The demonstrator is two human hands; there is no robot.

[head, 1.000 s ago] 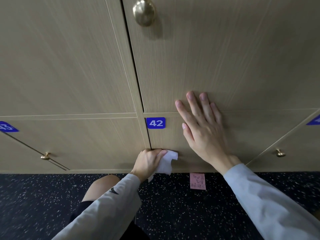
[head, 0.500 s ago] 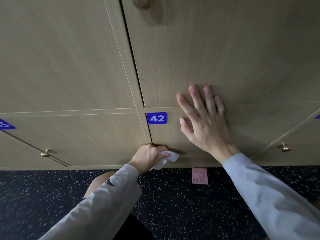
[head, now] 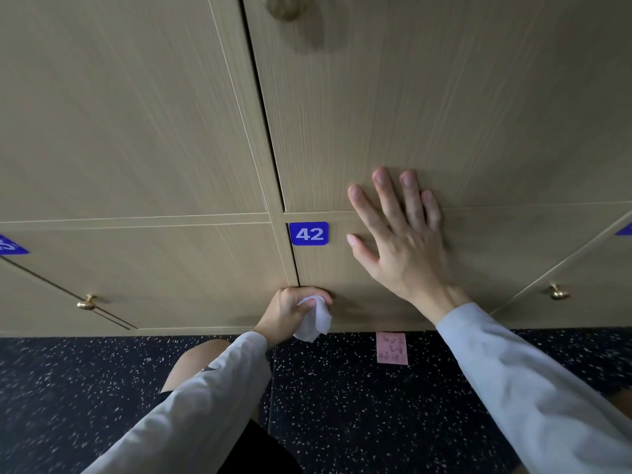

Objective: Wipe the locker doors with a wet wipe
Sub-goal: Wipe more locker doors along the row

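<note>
Head view looks down a wall of pale wood-grain locker doors [head: 410, 97] to a dark speckled floor [head: 342, 405]. At the far left edge, a blue number plate [head: 12, 246] sits cut off by the frame, its digits unreadable. Below and right of it, a small round brass knob [head: 87, 302] stands out from a lower door. Right of that, a grey sleeve runs up from the near edge to the left hand [head: 290, 311], which is low against the bottom door, close to the vertical gap between doors. Its fingers are curled round a crumpled white wet wipe [head: 314, 323], thumb and fingers pinching the upper part while the loose end hangs down toward the floor. Above the hand, a blue rounded plate reading 42 [head: 308, 233] marks the top left corner of that door. At the top edge, a large brass knob [head: 284, 6] is partly cropped. Right of the number plate, the right hand [head: 403, 241] lies flat on the wood, fingers straight and slightly spread, fingertips reaching across the horizontal seam onto the upper door. On the floor just beside the locker base, between the two arms, lies a pink square paper note [head: 392, 347] with handwriting too small to read. Further right, another small brass knob [head: 558, 293] sits on the neighbouring lower door, and a blue plate corner [head: 624, 230] shows at the right edge.
</note>
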